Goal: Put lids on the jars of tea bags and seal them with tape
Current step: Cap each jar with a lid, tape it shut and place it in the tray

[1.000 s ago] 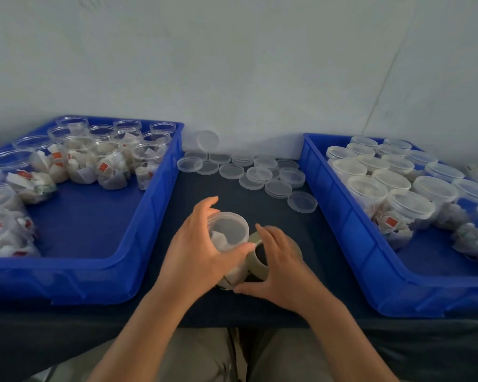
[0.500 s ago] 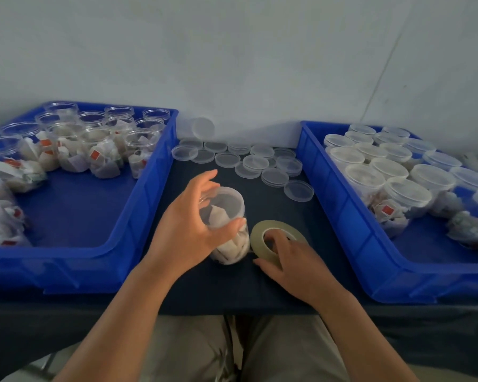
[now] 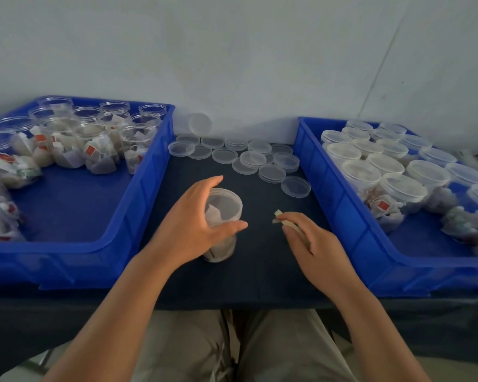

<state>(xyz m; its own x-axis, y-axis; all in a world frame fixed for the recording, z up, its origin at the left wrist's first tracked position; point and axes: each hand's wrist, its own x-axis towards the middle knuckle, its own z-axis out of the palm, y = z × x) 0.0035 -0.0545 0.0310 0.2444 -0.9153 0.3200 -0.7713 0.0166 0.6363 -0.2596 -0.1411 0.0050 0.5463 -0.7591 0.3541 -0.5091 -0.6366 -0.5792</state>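
- The jar is clear, smooth plastic, faintly cloudy near the top.
- The lids are thin see-through plastic with a soft sheen.
- The left tray and right tray are blue moulded plastic, glossy on rims and walls and duller and finely grained on the floors.
- The bench carries a dark matt cloth.
- The tape looks pale cream and matt.
- The tea bags are thin whitish paper with red paper tags.
- The wall is pale and matt.
- The trousers are creased khaki cloth.

Left hand cupped, right hand pinching
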